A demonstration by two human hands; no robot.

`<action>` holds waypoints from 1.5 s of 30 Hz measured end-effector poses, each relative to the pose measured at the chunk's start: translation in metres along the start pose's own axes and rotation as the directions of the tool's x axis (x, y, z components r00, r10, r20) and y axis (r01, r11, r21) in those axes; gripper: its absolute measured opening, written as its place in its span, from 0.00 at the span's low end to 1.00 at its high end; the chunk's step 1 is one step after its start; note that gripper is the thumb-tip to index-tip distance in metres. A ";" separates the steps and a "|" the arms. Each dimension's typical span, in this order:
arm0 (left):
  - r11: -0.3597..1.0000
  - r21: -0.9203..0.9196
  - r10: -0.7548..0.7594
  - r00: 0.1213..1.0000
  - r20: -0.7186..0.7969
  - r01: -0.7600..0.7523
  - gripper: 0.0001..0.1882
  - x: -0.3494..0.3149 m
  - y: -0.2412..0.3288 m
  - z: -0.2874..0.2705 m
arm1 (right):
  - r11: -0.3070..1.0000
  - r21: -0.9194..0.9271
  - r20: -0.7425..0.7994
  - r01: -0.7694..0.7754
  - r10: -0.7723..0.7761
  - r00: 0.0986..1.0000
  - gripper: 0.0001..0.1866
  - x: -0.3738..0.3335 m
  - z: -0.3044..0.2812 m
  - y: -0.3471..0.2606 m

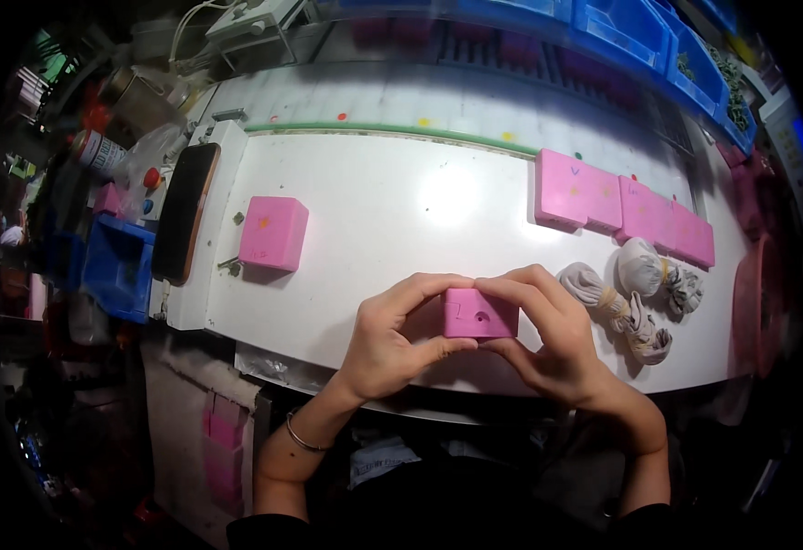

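Note:
Between my two hands, just above the near edge of the white table [392, 229], is a small pink block [464, 316] with a hole in the side facing me. My left hand [397, 335] grips its left end, thumb below and fingers on top. My right hand [553, 335] holds the right end the same way. Off to the left a larger pink block [273, 234] rests on the table. Right of my right hand lie two tied bundles of pale cloth [594, 291], [642, 266] with bands round them.
Several pink blocks [577, 188] stand in a row at the right. A phone [188, 211] leans at the left, beside a blue bin [117, 266]. Along the back runs a green strip [374, 131] before a pale belt-like surface. Blue bins [621, 37] hang over the far right.

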State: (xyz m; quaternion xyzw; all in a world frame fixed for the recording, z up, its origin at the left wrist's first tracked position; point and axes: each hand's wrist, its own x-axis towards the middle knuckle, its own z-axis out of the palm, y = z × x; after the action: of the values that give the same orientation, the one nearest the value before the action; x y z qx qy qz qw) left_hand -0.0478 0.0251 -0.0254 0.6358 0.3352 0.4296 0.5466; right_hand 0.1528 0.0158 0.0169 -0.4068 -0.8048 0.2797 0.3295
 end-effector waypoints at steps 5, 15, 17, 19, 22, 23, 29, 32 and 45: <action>0.999 0.022 0.037 0.999 -0.031 -0.036 0.27 0.005 0.000 -0.002 | 0.998 0.056 0.016 -0.024 0.023 1.000 0.30 0.002 -0.004 0.004; 0.973 -0.204 -0.116 0.993 -0.031 0.107 0.34 0.012 -0.012 -0.008 | 0.881 0.425 0.109 -0.210 0.181 0.977 0.26 0.004 -0.008 0.022; 0.827 -0.517 -0.143 0.972 0.185 0.220 0.44 0.017 -0.017 -0.016 | 0.773 0.583 0.142 -0.251 0.207 0.968 0.26 0.007 -0.005 0.018; 0.865 -0.420 -0.148 0.939 0.311 0.276 0.49 0.008 -0.002 -0.013 | 0.616 0.738 0.153 -0.276 0.245 0.957 0.27 0.011 -0.009 0.001; 0.713 -0.416 -0.330 0.793 0.513 0.565 0.39 0.022 0.016 -0.028 | 0.633 0.719 0.102 -0.287 0.313 0.944 0.31 0.017 -0.008 0.009; 0.725 -0.411 -0.334 0.804 0.492 0.553 0.39 0.027 0.017 -0.038 | 0.756 0.628 -0.008 -0.184 0.243 0.970 0.31 0.017 -0.003 0.019; 0.886 -0.359 -0.407 0.864 -0.295 0.294 0.19 0.113 0.047 -0.130 | 0.966 0.161 -0.003 -0.202 0.205 0.979 0.21 0.005 0.002 0.045; 0.943 0.031 -0.259 0.790 -0.556 0.331 0.14 0.157 0.033 -0.197 | 0.989 0.031 0.021 -0.145 0.145 0.989 0.19 0.010 0.005 0.037; 0.074 0.873 0.319 0.818 -0.478 0.481 0.23 0.200 -0.025 -0.273 | 0.995 -0.101 0.074 0.007 0.000 0.997 0.19 0.016 0.011 0.030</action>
State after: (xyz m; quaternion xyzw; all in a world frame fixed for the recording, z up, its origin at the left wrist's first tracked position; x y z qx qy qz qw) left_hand -0.2149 0.3203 -0.0050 0.6497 0.7158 0.2159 -0.1373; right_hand 0.1512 0.0430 -0.0070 -0.4109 -0.8303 0.2530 0.2789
